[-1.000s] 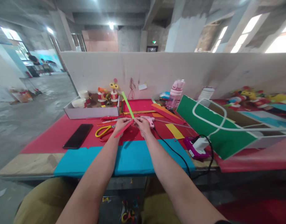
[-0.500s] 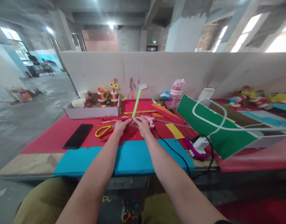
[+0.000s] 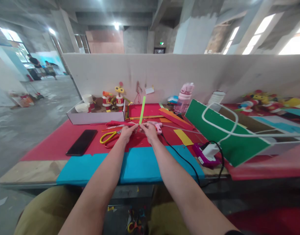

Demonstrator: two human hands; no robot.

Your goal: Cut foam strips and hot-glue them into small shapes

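Observation:
A narrow light-green paper strip (image 3: 142,109) stands up from between my fingertips, its free end pointing toward the white partition. My left hand (image 3: 127,132) is closed in a pinch at the strip's lower end. My right hand (image 3: 150,130) pinches the same end from the other side. The fingers hide the bottom of the strip. Scissors with yellow and red handles (image 3: 108,137) lie just left of my left hand. Behind my right hand is a pink hot glue gun (image 3: 158,127). Folded red paper (image 3: 119,123) lies beyond my left fingers.
A black phone (image 3: 81,142) lies at left, before a white box (image 3: 96,118) of cups and small figures. At right are a yellow paper piece (image 3: 183,137), a purple power strip (image 3: 205,156) with cords, and a green board (image 3: 220,133). A pink bottle (image 3: 185,98) stands behind.
The green strip looks shorter above my fingers, its top now lower and slightly further left, clear of the white card on the partition. Both hands have hardly moved.

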